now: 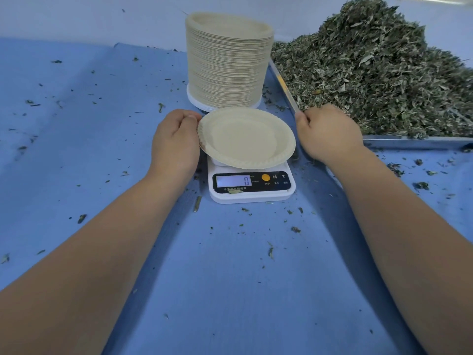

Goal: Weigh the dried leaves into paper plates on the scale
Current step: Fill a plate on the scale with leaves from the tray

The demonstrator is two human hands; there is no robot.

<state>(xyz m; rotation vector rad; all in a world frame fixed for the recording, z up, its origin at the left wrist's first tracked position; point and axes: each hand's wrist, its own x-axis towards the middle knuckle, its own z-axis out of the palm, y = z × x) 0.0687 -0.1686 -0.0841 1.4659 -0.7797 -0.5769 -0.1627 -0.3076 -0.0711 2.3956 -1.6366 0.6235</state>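
My left hand (174,142) pinches the rim of the paper plate (245,137), open side up over the scale (252,197); right hand (327,134) curled, grip unclear.

A blue sheet (230,265) covers the counter, lying smooth in the middle and rumpled into shallow folds toward the left. A metal tray (414,144) sits on it at the right, with a yellow mark on its left rim. A pale wall (76,16) rises behind the counter's far edge.
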